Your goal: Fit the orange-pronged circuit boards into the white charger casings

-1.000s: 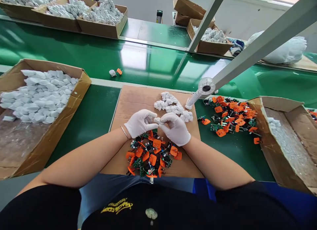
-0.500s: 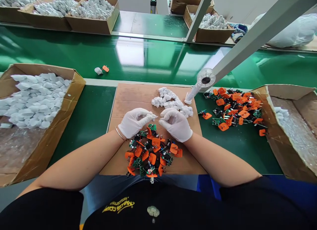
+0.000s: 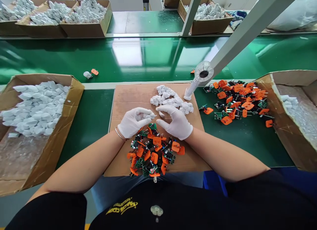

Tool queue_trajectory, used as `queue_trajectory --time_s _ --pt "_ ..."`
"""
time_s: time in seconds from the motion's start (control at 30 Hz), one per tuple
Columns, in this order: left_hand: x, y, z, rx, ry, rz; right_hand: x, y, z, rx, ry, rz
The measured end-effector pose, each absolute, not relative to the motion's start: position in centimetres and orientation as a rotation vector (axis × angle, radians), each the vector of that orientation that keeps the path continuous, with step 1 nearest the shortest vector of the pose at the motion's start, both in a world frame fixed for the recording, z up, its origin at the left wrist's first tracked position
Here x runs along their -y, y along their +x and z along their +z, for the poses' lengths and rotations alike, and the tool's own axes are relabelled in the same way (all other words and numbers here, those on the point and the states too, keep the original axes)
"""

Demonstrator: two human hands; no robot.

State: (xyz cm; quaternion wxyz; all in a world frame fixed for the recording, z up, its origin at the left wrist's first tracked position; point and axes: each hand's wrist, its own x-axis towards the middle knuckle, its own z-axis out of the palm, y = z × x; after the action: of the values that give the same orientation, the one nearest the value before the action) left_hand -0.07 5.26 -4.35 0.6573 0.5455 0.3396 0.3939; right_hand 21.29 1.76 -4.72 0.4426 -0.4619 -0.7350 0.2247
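Both my hands wear white gloves and face each other above a brown cardboard sheet [image 3: 127, 94]. My left hand [image 3: 133, 123] has its fingers closed round a small white piece [image 3: 153, 116], partly hidden by the glove. Just to the right, my right hand [image 3: 177, 124] is open, thumb and fingers apart in a C shape. Beyond the hands lies a heap of small white plastic pieces [image 3: 163, 95]. Nearer my body is a heap of green circuit boards with orange plastic plates and metal prongs [image 3: 155, 150].
A cardboard box of white shells [image 3: 44, 104] stands left. More orange-plated boards [image 3: 237, 99] lie right, beside another box [image 3: 284, 134]. A clear plastic stand with a round head [image 3: 203, 73] sits below a slanting grey post [image 3: 237, 45]. A green belt [image 3: 153, 55] runs behind.
My right thumb and fingers have spread apart from their closer pinch. The left hand stays closed. The pieces on the belt have shifted left, and an orange piece now shows beside the clear stand.
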Motion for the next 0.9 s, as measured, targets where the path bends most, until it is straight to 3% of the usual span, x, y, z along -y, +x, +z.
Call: queue_trajectory --time_s 0.3,0.53,0.67,0.9 --pt "-4.7 0.1 -4.8 -0.709 1.934 1.058 -1.6 20.3 -5.1 1.512 -1.134 0.977" --pt "-4.6 0.1 -4.3 -0.740 1.952 1.142 -1.4 20.1 -5.6 1.362 -1.062 1.048" --pt "-4.6 0.0 -4.3 -0.785 1.779 1.214 -1.8 20.4 -5.3 1.307 -0.997 0.964" --pt "-5.1 -0.2 -3.8 -0.914 1.345 1.130 -2.5 21.9 -5.3 1.623 -1.292 0.378"
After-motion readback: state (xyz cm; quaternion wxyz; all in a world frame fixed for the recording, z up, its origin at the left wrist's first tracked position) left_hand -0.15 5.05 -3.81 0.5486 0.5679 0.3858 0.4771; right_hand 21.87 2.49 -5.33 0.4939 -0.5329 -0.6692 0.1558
